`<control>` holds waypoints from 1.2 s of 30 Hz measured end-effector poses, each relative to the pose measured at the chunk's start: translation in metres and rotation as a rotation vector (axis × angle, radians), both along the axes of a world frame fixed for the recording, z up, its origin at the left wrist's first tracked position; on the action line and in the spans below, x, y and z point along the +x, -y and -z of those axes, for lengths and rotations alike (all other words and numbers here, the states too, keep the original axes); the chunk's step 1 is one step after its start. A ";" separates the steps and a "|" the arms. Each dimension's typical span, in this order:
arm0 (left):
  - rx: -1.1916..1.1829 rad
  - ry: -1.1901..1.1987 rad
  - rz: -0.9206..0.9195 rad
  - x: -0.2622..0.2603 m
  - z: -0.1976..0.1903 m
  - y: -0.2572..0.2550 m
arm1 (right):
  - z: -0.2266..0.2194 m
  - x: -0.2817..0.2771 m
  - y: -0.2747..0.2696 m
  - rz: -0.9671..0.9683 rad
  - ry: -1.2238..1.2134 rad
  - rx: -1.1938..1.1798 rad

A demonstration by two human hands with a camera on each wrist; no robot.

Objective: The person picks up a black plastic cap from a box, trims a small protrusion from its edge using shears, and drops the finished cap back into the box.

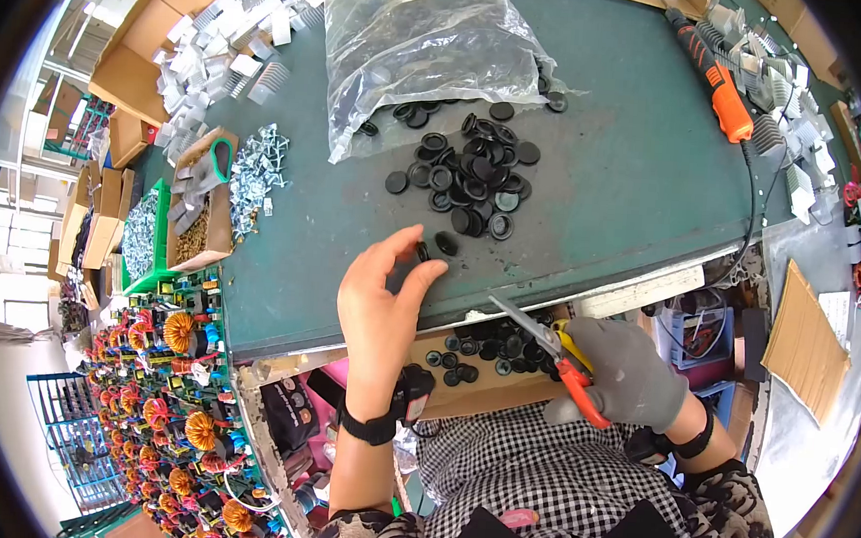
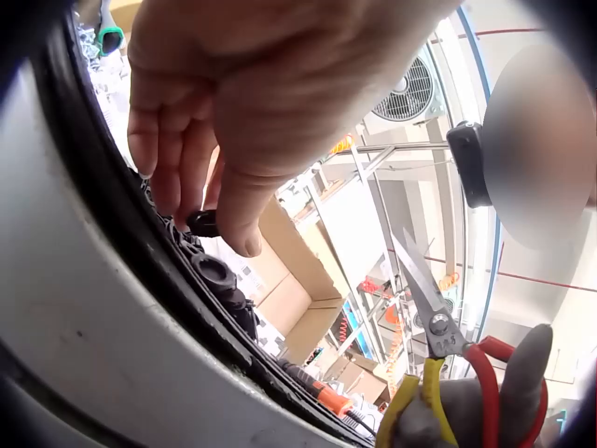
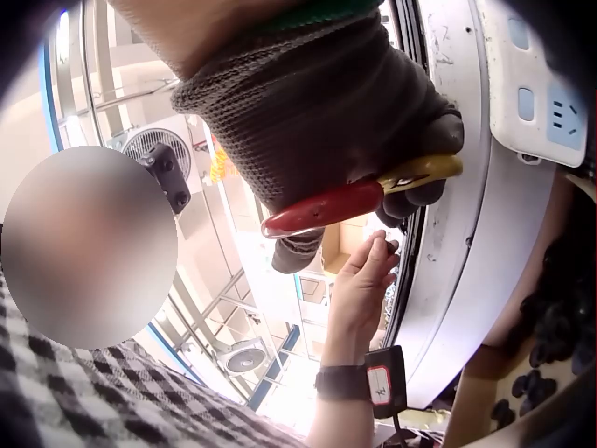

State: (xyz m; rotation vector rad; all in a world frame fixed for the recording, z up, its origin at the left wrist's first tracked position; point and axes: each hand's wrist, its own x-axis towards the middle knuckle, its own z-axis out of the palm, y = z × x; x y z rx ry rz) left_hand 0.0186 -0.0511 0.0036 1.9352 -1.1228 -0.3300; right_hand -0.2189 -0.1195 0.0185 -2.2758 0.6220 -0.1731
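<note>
My bare left hand (image 1: 379, 300) pinches a small round black cap (image 2: 202, 223) between thumb and fingers, low over the front of the green bench. Just beyond the fingertips another black cap (image 1: 446, 243) stands apart from the heap of black caps (image 1: 476, 168). In a grey glove, my right hand (image 1: 631, 375) grips scissors (image 1: 545, 337) with one red and one yellow handle. Their blades point up and left toward the left hand in the head view. In the right wrist view the glove (image 3: 326, 112) covers part of the scissor handles (image 3: 326, 207).
A clear plastic bag (image 1: 425, 42) lies behind the heap. Below the bench edge, an open drawer (image 1: 462, 401) holds more caps. Metal heat sinks (image 1: 232, 50) and screws (image 1: 257, 175) lie to the left; an orange electric tool (image 1: 726, 105) with a cord lies right. Circuit boards (image 1: 161, 400) stand lower left.
</note>
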 end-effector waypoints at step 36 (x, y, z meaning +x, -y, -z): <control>-0.323 -1.120 0.289 -0.029 0.004 -0.042 | 0.012 0.011 -0.008 -0.129 0.045 0.023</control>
